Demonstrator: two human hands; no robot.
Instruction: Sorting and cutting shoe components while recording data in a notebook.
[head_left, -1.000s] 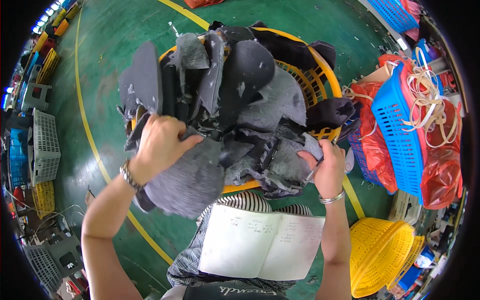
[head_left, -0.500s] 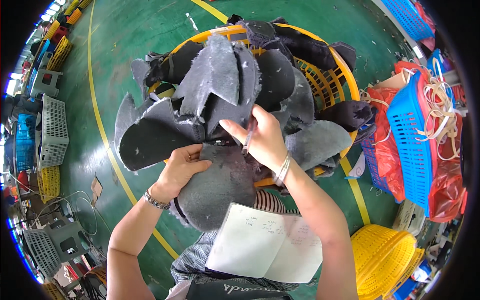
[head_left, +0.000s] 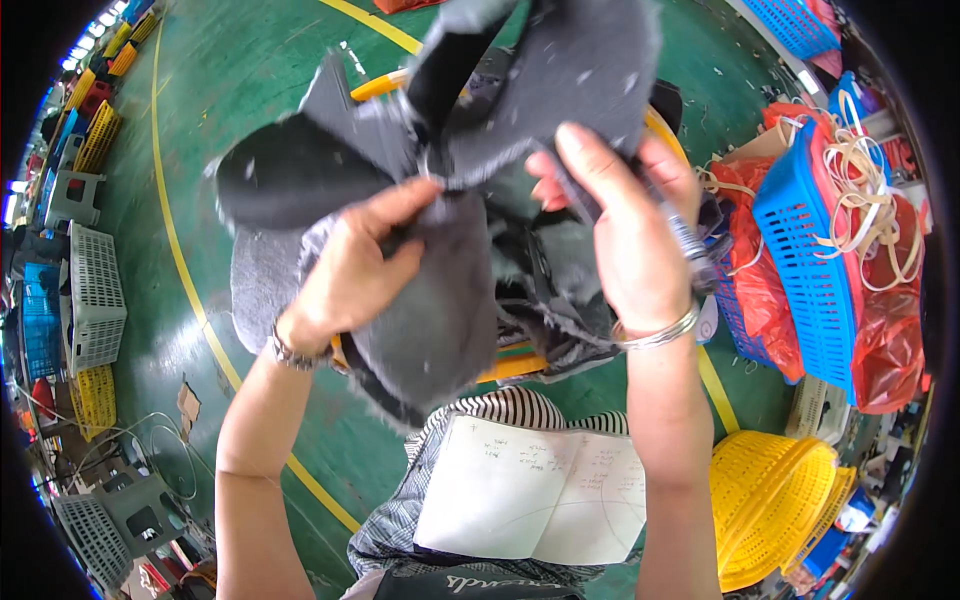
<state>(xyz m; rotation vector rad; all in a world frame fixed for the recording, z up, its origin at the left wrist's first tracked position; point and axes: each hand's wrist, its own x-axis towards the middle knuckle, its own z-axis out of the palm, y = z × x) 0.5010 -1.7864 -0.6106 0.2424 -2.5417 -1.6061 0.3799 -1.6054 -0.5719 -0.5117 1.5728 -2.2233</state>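
Over the basket, my left hand pinches a joined bunch of dark grey plush-backed fabric pieces, thumb apart from the forefinger near their seam. The pieces fan out upward and leftward, blurred at the top. My right hand, closed around a dark marker pen, is at the right edge of the raised piece. A dark strip shows between its thumb and fingers; whether it is fabric, I cannot tell. Below, an orange-yellow round basket holds more grey fabric pieces, largely hidden by the bunch.
An open notebook with handwriting lies on my lap. At right stand a blue basket with red plastic and pale straps, and stacked yellow baskets. Crates and grey stools line the left side of the green floor.
The fabric bunch has been lifted and spread upward by my left hand. My right hand has moved right and up with the marker pen, away from the bunch's middle. The notebook stays on my lap.
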